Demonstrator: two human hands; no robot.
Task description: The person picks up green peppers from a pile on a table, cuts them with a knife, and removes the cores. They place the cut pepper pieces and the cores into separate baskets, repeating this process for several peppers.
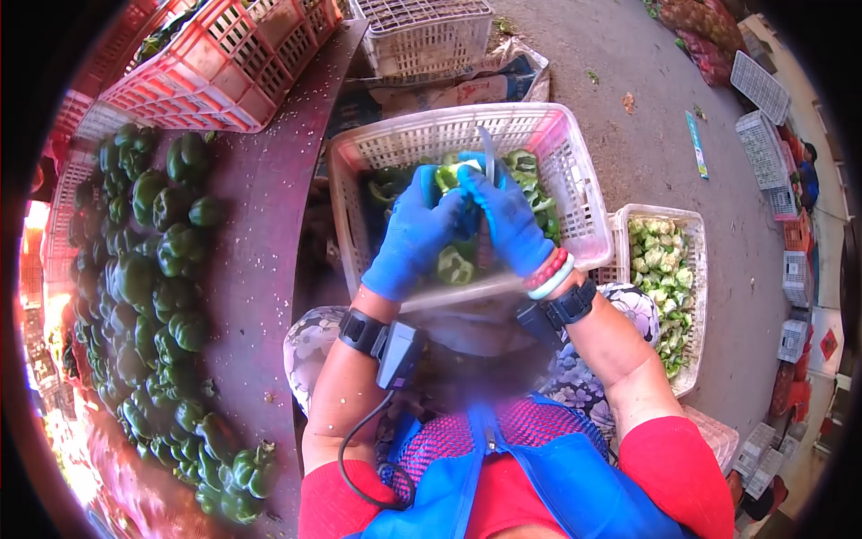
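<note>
Both of my hands wear blue gloves and meet over a whitish-pink plastic crate (pixel 582 184). My left hand (pixel 417 234) is closed around a cut green bell pepper (pixel 446 176), its pale inside partly showing. My right hand (pixel 512 220) grips a knife (pixel 488 148) whose narrow blade points up and away from me, right beside the pepper. Its handle is hidden by the fingers. Cut green pepper pieces (pixel 530 175) lie in the crate below, and one pepper half (pixel 455 267) shows under my hands.
On the left, a dark red table (pixel 256 225) carries a long heap of whole green peppers (pixel 135 278) and a red crate (pixel 215 67). To my right stands a crate of pale pepper cores (pixel 660 256). Another white crate (pixel 422 36) is beyond the one before me.
</note>
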